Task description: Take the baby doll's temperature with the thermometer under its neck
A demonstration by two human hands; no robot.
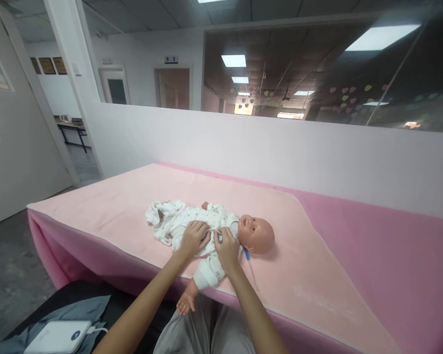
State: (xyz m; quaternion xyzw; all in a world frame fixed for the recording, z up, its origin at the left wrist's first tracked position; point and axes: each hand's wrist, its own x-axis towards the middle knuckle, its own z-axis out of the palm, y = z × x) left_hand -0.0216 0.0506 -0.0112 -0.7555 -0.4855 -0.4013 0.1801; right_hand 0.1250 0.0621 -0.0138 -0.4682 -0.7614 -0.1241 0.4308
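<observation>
A baby doll [257, 235] lies on its back on the table, its bald head to the right. It wears a white patterned outfit [180, 216] whose leg end lies loose at the left. My left hand [195, 238] is closed over the doll's chest, fingers pinching a thin white cloth tie [213, 229]. Close beside it, my right hand [226, 246] pinches the same tie near the doll's neck. The fingertips partly hide the tie, so I cannot tell whether it is knotted. One doll arm [187, 297] hangs over the table's near edge.
A blue-ended thin stick [247, 254], perhaps a thermometer, lies beside the doll's head. A light pink cloth [302, 290] covers the table over a darker pink cover [402, 246]. A white power bank [59, 337] with a cable rests at lower left. A white wall [280, 152] stands behind.
</observation>
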